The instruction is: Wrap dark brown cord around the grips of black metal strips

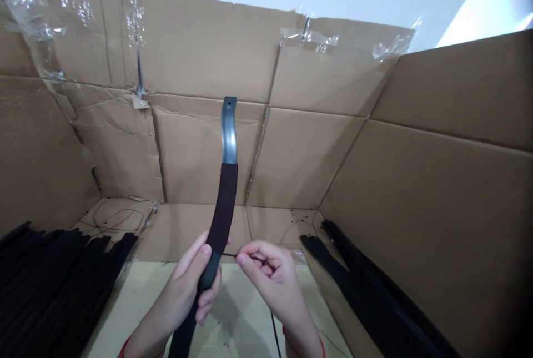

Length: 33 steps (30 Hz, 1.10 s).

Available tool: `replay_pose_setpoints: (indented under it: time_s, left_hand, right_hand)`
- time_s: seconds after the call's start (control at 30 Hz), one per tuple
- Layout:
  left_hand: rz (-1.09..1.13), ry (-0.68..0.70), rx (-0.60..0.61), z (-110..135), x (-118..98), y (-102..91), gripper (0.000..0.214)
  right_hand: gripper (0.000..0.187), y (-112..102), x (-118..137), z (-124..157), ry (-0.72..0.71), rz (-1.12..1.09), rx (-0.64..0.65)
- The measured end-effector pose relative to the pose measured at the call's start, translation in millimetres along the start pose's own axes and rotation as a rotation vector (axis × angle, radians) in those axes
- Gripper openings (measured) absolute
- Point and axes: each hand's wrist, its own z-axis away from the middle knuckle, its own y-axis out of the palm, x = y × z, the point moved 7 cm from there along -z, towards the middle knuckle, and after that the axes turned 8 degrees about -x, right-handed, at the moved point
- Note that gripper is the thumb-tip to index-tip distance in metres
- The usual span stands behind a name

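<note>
A long, curved dark strip (229, 135) stands up in front of me, its bare, shiny upper end pierced by a small hole. Below that end, a dark brown wrapping (224, 202) covers a section of it. My left hand (200, 275) is closed around the strip just under the wrapping, thumb pressed on the front. To the right, my right hand (266, 266) pinches a thin dark cord (229, 255) that runs taut to the lower edge of the wrapping. More cord hangs down below this hand. The strip's lower end passes out of the frame.
Many black strips (54, 286) lie piled at the left, and a few more black strips (353, 275) lie at the right. Taped cardboard walls (208, 41) enclose the back and sides. Loose cord (116, 222) lies coiled at the back left. A pale work surface (241, 319) is beneath my hands.
</note>
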Motion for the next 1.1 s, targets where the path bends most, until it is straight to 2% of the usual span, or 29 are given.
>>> replay_pose_setpoints:
  time_s: [0.23,0.53,0.77,0.93,1.1]
  left_hand:
    - [-0.005,-0.028,0.028,1,0,2.4,0.056]
    - [0.005,0.01,0.041,-4,-3,-2.5,0.051]
    - [-0.026,0.082,-0.002,-15,4,-5.0,0.049]
    - [-0.042,0.15,0.011,-20,6,3.2,0.047]
    - [-0.057,0.164,0.003,-21,4,5.3,0.044]
  right_hand:
    - [0.022,-11,8,0,-0.062,0.056,-0.101]
    - [0.023,-24,-2,-3,0.017,0.064,-0.068]
    - [0.026,-9,-3,2,0.026,0.019,-0.038]
    - [0.023,4,-2,8,-0.081,0.053,-0.008]
    - [0.017,2,8,12,-0.217,0.174,-0.032]
